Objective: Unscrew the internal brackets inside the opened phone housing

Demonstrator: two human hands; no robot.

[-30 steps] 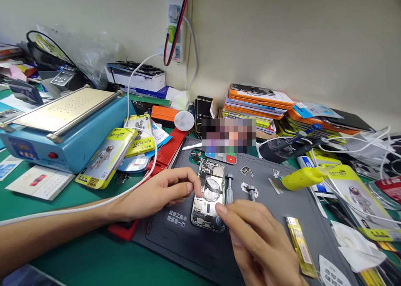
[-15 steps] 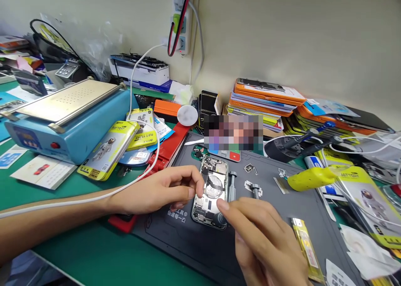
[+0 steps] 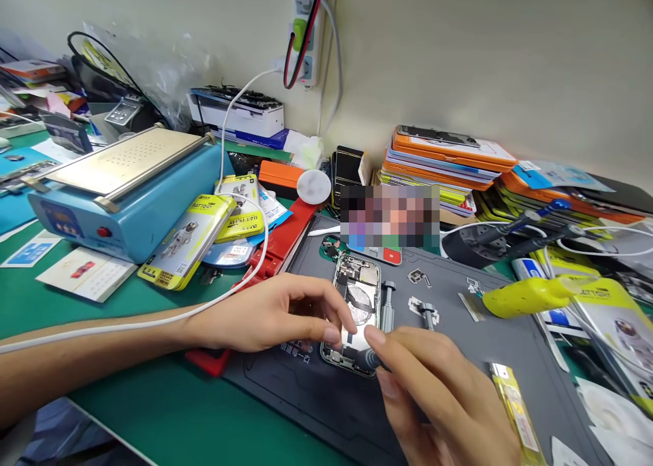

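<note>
An opened phone point(image 3: 368, 275) lies on a dark grey work mat point(image 3: 286, 405), its internal parts and a round silver coil exposed. My left hand point(image 3: 286, 309) hovers at its left side; thumb and index finger are bent, with a gap between their tips and nothing visible in them. My right hand point(image 3: 443, 384) is closed around a grey screwdriver point(image 3: 366, 360), whose rounded end shows over the phone's lower part; the rest is hidden by the fingers. Another grey screwdriver point(image 3: 388, 306) is beside the phone, and a second screwdriver point(image 3: 427, 314) stands further right among small metal pieces.
On the left are a blue heating machine point(image 3: 122, 214), yellow battery packs point(image 3: 186, 241) and a red stand point(image 3: 283, 238). A white cable point(image 3: 168, 318) crosses my left forearm. A yellow bottle point(image 3: 520, 298), a tool holder point(image 3: 479, 241) and stacked orange boxes point(image 3: 443, 160) are on the right.
The whole view has shifted, so the scene sits slightly further right. My left thumb and index finger have moved slightly lower over the phone; the right hand keeps hold of the screwdriver.
</note>
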